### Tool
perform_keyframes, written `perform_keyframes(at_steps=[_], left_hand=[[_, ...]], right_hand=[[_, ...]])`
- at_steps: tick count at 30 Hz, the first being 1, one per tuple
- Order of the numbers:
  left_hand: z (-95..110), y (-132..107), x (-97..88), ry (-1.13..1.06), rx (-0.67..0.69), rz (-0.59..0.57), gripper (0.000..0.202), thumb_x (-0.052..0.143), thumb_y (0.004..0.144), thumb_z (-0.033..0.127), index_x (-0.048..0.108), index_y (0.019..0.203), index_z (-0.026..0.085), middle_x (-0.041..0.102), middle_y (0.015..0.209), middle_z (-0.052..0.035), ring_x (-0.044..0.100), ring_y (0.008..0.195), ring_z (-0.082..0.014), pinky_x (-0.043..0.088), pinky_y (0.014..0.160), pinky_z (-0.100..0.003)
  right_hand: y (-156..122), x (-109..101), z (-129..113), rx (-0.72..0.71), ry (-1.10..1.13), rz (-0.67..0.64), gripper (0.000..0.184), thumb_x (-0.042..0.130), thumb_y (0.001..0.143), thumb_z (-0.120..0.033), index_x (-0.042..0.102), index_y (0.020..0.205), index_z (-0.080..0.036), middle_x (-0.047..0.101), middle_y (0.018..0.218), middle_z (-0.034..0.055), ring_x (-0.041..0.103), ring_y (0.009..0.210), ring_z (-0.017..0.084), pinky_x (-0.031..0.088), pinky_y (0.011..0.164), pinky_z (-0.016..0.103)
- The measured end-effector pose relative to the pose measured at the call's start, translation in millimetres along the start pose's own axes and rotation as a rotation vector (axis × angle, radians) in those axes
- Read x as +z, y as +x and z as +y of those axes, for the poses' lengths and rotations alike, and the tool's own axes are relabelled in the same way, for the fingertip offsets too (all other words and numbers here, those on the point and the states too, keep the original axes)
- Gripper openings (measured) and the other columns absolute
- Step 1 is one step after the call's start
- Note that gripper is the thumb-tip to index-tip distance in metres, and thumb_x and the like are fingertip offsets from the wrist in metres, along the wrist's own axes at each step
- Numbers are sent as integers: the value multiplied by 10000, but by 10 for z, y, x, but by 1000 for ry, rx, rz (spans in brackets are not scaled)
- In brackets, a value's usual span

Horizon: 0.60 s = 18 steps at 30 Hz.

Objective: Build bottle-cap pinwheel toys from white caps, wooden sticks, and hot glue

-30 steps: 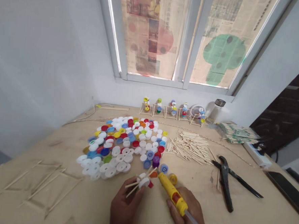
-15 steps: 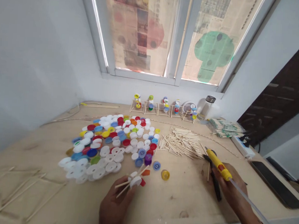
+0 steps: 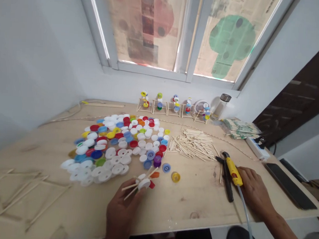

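My left hand [image 3: 124,209] is closed on a small wheel of bottle caps and sticks [image 3: 144,184]. White caps form its middle, thin wooden sticks poke out, and an orange and a red cap sit on its right side. My right hand [image 3: 255,192] rests low over the table at the right, its fingers loosely bent beside a yellow hot glue gun [image 3: 234,171]. The fingertips are partly hidden behind the gun, whose cord runs down over the table edge. Black-handled pliers [image 3: 228,185] lie just left of the gun.
A heap of coloured bottle caps [image 3: 111,154] covers the middle left; a blue cap [image 3: 166,168] and a yellow cap [image 3: 175,177] lie apart. Loose sticks [image 3: 194,143], stick frames [image 3: 22,194], several finished cap wheels [image 3: 176,104], a bottle [image 3: 222,105] and a phone [image 3: 290,185] surround them.
The glue gun has turned to point more upright in view and lies beside the pliers. My right hand has shifted right, away from it. My left hand keeps the wheel in place.
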<state>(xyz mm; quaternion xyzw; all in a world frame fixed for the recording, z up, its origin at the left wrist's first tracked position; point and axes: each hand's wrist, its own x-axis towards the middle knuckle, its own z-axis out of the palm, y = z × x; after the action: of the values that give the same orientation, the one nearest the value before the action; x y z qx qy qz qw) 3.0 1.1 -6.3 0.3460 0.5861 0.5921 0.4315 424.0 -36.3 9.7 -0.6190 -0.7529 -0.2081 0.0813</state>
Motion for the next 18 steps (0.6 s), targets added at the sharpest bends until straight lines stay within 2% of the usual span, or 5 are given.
perform_keyframes(at_steps=[5, 8, 12, 15, 18], left_hand=[[-28, 3, 5, -14, 19, -19, 401, 779, 565, 400, 676, 889, 187, 748, 903, -54, 706, 831, -247, 567, 775, -329], [-79, 13, -7, -49, 11, -26, 421, 787, 563, 396, 669, 906, 183, 745, 928, -62, 703, 861, -250, 564, 792, -326], [-127, 21, -38, -34, 24, -54, 439, 778, 589, 401, 661, 944, 170, 739, 955, -76, 697, 891, -256, 558, 820, -344], [-147, 25, -54, -32, 54, -79, 415, 765, 618, 399, 655, 948, 172, 735, 967, -68, 695, 896, -245, 559, 816, -335], [-160, 27, -53, -51, 77, -96, 403, 757, 636, 384, 648, 963, 174, 731, 982, -64, 696, 893, -238, 560, 817, -338]], right_hand=[[-44, -80, 110, -38, 4, -52, 400, 519, 808, -246, 542, 1195, -148, 601, 1190, 149, 553, 1053, 294, 453, 846, 421], [32, -232, 11, 27, 67, 12, 347, 475, 850, -273, 570, 1166, -166, 617, 1167, 145, 574, 1041, 287, 448, 871, 439], [284, -388, -500, 144, 313, 62, 293, 475, 889, -323, 586, 1125, -188, 643, 1111, 127, 590, 1044, 258, 472, 894, 407], [528, -418, -1021, 75, 556, -96, 273, 475, 894, -299, 577, 1136, -226, 630, 1152, 97, 581, 1084, 239, 474, 924, 402], [743, -391, -1454, 1, 696, -237, 263, 509, 881, -296, 571, 1129, -231, 622, 1163, 87, 588, 1066, 230, 495, 898, 386]])
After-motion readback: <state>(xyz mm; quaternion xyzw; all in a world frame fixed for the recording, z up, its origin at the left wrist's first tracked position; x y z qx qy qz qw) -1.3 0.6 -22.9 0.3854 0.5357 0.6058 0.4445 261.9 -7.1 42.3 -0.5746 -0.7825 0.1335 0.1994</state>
